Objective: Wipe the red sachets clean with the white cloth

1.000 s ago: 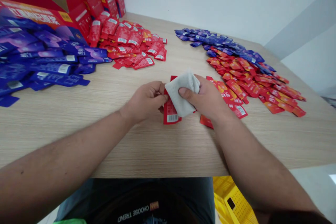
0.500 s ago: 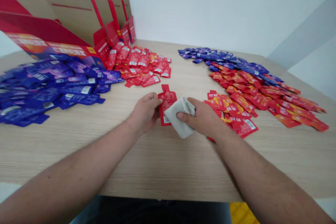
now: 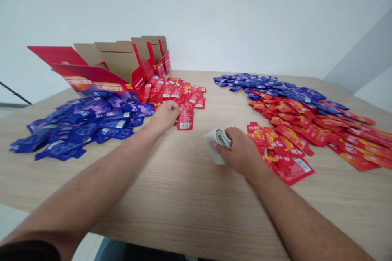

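My left hand (image 3: 167, 115) pinches the left edge of a red pouch (image 3: 185, 117), whose barcode side faces me. That pouch is at the near edge of a pile of red pouches (image 3: 171, 88). In my right hand (image 3: 240, 149) is a folded whitish cloth (image 3: 217, 140), gripped between thumb and fingers above the table. Just right of this hand lie several red and orange pouches (image 3: 275, 142), some partly hidden by my wrist and forearm.
Blue pouches (image 3: 92, 118) are heaped at the left, before open red cardboard boxes (image 3: 107, 71). Along the right side run a row of red-orange pouches (image 3: 309, 122) and a row of blue ones (image 3: 272, 87). All lie on a wooden table (image 3: 171, 195) against a white wall.
My left hand has carried the red pouch away from the cloth, forward to the red pile. My right hand keeps hold of the cloth. The view has tilted up.
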Demonstrator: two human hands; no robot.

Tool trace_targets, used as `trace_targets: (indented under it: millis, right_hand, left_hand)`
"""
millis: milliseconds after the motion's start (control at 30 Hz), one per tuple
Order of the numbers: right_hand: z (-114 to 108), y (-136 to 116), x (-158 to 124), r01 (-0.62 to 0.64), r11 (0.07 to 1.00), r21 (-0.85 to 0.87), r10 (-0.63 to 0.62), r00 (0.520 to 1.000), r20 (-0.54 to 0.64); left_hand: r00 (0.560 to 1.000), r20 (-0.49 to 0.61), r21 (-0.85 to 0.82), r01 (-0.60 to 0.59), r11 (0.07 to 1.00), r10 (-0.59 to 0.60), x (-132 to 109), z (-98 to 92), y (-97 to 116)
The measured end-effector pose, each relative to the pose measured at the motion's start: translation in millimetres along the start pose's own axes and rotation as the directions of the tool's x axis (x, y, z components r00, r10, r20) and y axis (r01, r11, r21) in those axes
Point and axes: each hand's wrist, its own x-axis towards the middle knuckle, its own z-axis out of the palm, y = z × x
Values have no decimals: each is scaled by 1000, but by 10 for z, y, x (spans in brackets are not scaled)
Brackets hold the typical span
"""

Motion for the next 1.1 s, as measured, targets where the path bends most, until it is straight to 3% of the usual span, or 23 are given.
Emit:
trace_targets:
  millis: [67,200,367,467,567,633,733,867,967,1100]
  right_hand:
    - [8,-9,-8,22,1000,0,-22,1000,17]
    - [5,-42,-20,38,999,-12,-38,998,51]
    - [25,-78,-20,70,998,-7,-69,993,99]
    - [35,-79,-26,94,995,-24,-91,989,116]
    - [27,-79,-46,137,990,-34,-131,983,127]
    - [25,-87,-62,189,982,-26,-183,973,142]
    - [51,-120,-87,284,959,-5,-278,941,192]
    - [122,-205,-129,398,917,36,-393,880,266]
    - [160,-269,-151,446,891,90,-451,841,299]
    - [174,-304,-158,444,889,112,-455,829,324]
  left_hand:
    - [998,-54,240,-6,971,20,361,-48,33]
    - [984,-158,361,-20,932,82,959,-73,198]
    - [945,-280,406,-44,913,170,1186,-77,363]
    - [929,-289,407,-100,908,232,1089,18,353]
    - [936,-212,396,-180,901,280,857,199,271]
    - [951,-111,375,-228,899,288,643,332,199]
    - [960,132,291,-276,916,247,299,514,120]
    - [888,434,269,-287,919,151,-24,747,168]
    - [819,561,368,-375,851,118,-131,939,339]
    - [736,668,460,-526,716,111,-256,1214,674]
